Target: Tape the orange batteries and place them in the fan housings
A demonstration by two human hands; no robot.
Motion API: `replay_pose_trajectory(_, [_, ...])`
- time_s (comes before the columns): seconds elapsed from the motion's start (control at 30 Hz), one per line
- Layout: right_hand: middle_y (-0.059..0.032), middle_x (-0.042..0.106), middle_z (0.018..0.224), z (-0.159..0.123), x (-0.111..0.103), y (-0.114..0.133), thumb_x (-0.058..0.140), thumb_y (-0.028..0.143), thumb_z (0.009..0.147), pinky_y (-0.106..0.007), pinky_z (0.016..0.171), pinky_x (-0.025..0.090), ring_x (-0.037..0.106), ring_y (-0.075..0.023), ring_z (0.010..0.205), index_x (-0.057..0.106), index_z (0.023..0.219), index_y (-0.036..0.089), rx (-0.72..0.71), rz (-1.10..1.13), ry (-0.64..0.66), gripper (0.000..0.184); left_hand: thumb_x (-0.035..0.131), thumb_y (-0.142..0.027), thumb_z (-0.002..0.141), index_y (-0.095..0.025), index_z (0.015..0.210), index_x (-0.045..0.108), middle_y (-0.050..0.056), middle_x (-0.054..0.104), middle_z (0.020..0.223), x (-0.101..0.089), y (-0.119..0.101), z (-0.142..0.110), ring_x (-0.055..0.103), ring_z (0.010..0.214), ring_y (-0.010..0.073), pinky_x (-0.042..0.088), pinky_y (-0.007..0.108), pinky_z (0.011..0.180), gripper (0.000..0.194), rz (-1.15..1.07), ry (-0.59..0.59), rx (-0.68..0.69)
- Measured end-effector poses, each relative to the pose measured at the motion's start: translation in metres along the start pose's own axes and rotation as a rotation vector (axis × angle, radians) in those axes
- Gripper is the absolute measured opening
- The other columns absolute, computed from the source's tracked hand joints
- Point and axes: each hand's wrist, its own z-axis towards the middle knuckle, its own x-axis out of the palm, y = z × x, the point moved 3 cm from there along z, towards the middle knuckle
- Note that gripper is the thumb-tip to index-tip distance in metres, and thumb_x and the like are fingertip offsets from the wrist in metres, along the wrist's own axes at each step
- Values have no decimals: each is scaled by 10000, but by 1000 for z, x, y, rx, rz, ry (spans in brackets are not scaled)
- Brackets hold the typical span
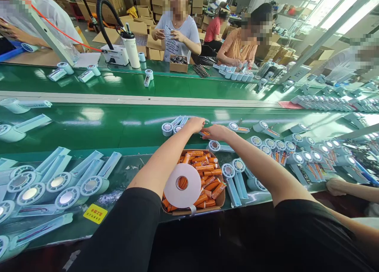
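My left hand [195, 124] and my right hand [218, 132] meet over the green belt. Under the right fingertips shows an orange battery [204, 133], apparently lying in a light blue fan handle that the hands mostly cover. The left fingers are curled close beside it, and what they pinch is hidden. Just left of my left hand stand two light blue handheld fan housings [167, 128]. Below my forearms is a cardboard box [222, 201] of orange wrapped batteries [207, 167], with a roll of white tape [189, 185] lying on top.
Open fan housings [66, 197] crowd the bench at left, near a yellow label [95, 213]. More housings with batteries [280, 145] fill the right side. A metal rail [133, 99] divides the belts. Co-workers sit opposite, near a white tumbler [132, 51]; another person's arm [352, 189] reaches in at right.
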Motion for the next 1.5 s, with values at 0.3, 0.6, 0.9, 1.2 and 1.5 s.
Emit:
replay_pose_trajectory(0.3, [-135,818,1180,5,-12,9,691,440,963,-335,858,563,769,-306,1090,771,1320,290,-7,-108,21,396,685,-370,1023,-173,1250,689,95,707,1270,-24,-27,-25,700,1122,231,610,457,979,300,-70,-97,-7])
replay_pose_trajectory(0.6, [-110,774,1350,-8,14,-35,528,327,1046,-324,1004,525,717,-286,1225,752,1380,248,141,108,-189,409,681,-412,988,-228,1175,736,86,761,1246,0,-2,-229,678,1198,260,537,443,1109,268,-275,-224,447])
replay_pose_trajectory(0.9, [-111,827,1162,-32,18,-62,513,304,1037,-305,883,553,743,-237,1005,771,1319,140,254,392,-244,416,874,-400,813,-272,1366,717,127,622,1542,43,15,-328,509,1454,380,544,555,1154,589,-50,-305,405])
replay_pose_trajectory(1.2, [-92,804,865,-23,-7,-63,796,279,823,-292,794,526,680,-201,797,826,947,111,358,510,-158,211,806,-301,862,-251,1280,720,112,681,1429,37,4,-323,498,1441,357,506,534,1195,430,-93,-299,443])
replay_pose_trajectory(1.5, [-36,715,782,-138,-7,93,571,581,1020,-274,654,477,604,-168,674,778,1145,163,-191,907,-334,483,710,-139,893,-258,1265,669,100,764,1245,22,12,-360,545,1387,356,482,631,1167,393,40,-728,285])
